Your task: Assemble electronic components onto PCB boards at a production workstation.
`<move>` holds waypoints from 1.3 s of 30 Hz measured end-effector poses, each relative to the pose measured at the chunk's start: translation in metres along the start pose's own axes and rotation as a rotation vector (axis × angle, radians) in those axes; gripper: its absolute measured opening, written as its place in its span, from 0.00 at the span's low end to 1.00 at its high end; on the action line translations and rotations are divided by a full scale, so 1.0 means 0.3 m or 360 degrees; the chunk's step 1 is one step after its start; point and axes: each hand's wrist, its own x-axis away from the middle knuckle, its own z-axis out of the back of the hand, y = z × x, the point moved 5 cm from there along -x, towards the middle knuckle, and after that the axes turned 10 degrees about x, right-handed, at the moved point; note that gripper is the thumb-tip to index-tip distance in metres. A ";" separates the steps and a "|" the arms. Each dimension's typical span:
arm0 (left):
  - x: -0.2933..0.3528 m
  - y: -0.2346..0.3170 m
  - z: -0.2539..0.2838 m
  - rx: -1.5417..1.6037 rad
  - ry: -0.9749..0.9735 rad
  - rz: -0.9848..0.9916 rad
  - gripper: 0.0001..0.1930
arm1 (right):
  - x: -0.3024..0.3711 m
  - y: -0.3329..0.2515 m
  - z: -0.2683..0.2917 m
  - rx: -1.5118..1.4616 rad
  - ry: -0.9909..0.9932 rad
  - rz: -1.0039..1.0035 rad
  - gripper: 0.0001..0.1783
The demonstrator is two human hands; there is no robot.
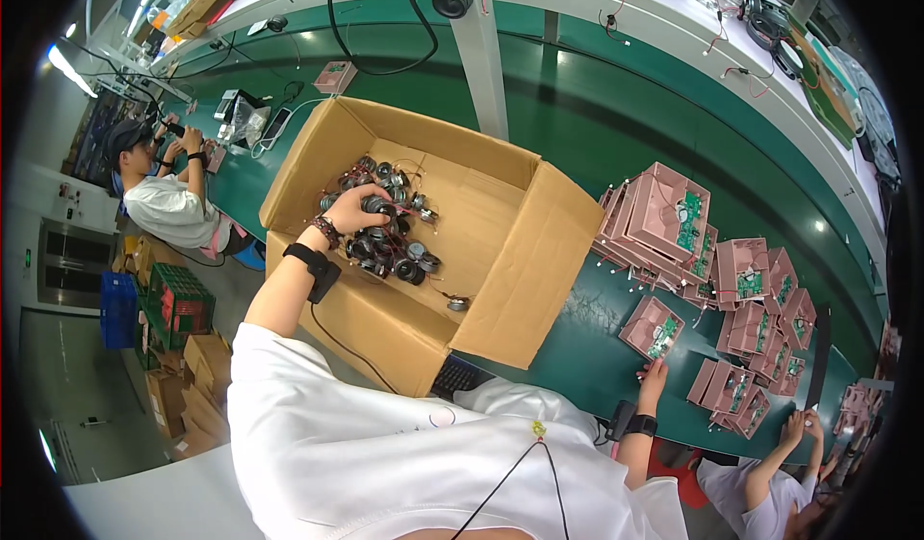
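Note:
Inside an open cardboard box (pixel 500 179), my left hand (pixel 354 211) has its fingers closed around a small round black speaker (pixel 378 207). Other black speakers with thin wires (pixel 380 251) lie in a heap under and around that hand. To the right of the box, a pink plastic housing (pixel 635 321) with a green circuit board (pixel 662 336) lies on the green table. My right hand (pixel 654 376) pinches its near edge; the fingertips are partly hidden.
Pink housings with boards (pixel 664 208) are stacked at the right, with several more (pixel 756 338) beyond. A white post (pixel 474 59) and shelf stand behind the box. One co-worker (pixel 159 184) sits at far left, another (pixel 770 487) at lower right. A phone (pixel 276 128) lies at the back left.

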 end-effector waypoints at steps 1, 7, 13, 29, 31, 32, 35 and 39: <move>0.010 0.006 -0.007 0.0022 -0.0019 0.0032 0.17 | -0.004 0.007 0.000 0.0022 -0.0012 0.0022 0.22; 0.054 0.024 -0.009 0.0135 0.0111 0.0186 0.17 | -0.013 0.005 0.014 0.0116 -0.0102 0.0058 0.21; 0.062 0.032 0.000 0.0223 0.0388 0.0606 0.18 | -0.011 -0.008 0.021 0.0112 -0.0155 0.0063 0.21; 0.114 -0.002 -0.007 0.0903 0.0826 0.0885 0.16 | 0.012 -0.034 0.046 0.0478 -0.0311 0.0449 0.18; 0.133 -0.001 -0.034 0.0868 0.0789 0.0881 0.16 | 0.017 -0.022 0.052 0.0541 -0.0340 0.0435 0.17; 0.138 0.001 -0.046 0.0836 0.0754 0.0866 0.16 | 0.018 -0.034 0.048 0.0601 -0.0363 0.0427 0.17; 0.140 0.031 -0.071 0.0966 0.0675 0.0843 0.16 | 0.036 -0.095 0.052 0.0788 -0.0392 0.0520 0.17; 0.168 0.169 -0.133 0.1367 0.0514 0.0719 0.17 | 0.113 -0.230 0.091 0.1045 -0.0452 0.0720 0.17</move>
